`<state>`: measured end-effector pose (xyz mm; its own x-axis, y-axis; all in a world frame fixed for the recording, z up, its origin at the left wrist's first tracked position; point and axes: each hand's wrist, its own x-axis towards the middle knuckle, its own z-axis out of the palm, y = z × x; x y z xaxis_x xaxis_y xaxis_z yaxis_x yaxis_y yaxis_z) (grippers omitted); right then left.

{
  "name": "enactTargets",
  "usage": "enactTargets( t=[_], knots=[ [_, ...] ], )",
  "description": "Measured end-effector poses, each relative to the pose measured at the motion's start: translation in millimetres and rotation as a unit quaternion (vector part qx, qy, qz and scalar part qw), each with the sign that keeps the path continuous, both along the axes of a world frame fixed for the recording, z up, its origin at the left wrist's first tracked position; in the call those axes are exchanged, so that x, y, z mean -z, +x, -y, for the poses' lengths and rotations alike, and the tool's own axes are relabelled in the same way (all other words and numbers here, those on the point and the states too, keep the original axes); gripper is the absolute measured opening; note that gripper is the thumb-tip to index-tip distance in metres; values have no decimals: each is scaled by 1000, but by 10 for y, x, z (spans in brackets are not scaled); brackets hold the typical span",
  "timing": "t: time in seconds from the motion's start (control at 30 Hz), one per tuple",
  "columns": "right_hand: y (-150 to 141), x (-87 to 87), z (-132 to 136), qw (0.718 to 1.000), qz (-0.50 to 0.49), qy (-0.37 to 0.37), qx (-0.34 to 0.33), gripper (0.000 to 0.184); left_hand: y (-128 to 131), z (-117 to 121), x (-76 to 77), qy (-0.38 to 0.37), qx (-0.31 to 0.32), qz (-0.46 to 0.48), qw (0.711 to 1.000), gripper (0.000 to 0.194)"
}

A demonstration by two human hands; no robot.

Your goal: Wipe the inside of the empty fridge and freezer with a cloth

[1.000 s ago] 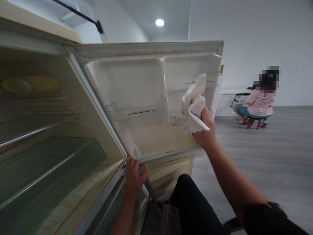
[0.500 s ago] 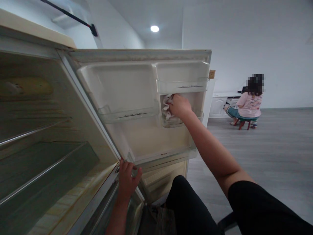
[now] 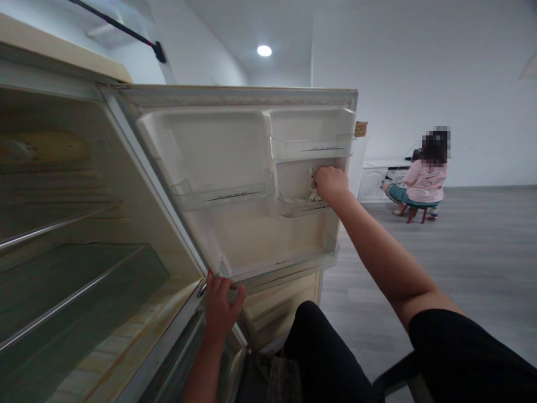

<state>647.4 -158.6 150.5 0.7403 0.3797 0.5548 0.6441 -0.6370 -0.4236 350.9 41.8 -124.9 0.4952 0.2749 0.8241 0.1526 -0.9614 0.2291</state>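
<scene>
White cloth (image 3: 313, 193), one: at the small clear bin (image 3: 294, 210) of the fridge door (image 3: 218, 143), clamped in my right hand (image 3: 332, 183). My left hand (image 3: 222, 307): thumb apart from fingers, near the door's lower hinge-side corner.

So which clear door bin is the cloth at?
The small bin directly below the upper-right bin; only there does the right hand hold the cloth.

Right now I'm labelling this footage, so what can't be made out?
Head view: white cloth, largely hidden by the right hand.
Head view: lettering on the left-hand door bin, too small and blurred to read.
Head view: refrigerator compartment, cut off by the left picture edge.
</scene>
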Motion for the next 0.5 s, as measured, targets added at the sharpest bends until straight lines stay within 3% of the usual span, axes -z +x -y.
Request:
enactTargets(
  t=[0.07, 0.13, 0.37, 0.5],
  knots=[
    [-41, -33, -25, 993, 31, -112, 31, 23, 9, -4, 12, 1, 1, 2, 1000, 18],
    [-115, -70, -72, 984, 55, -167, 27, 28, 18, -10, 25, 7, 0, 4, 1000, 18],
    [-385, -80, -409, 967, 143, -165, -131, 29, 15, -3, 16, 7, -5, -7, 1000, 18],
    [-409, -47, -328, 970, 132, -128, -157, 26, -6, 14, 3, 4, -8, -12, 1000, 18]
  ],
)
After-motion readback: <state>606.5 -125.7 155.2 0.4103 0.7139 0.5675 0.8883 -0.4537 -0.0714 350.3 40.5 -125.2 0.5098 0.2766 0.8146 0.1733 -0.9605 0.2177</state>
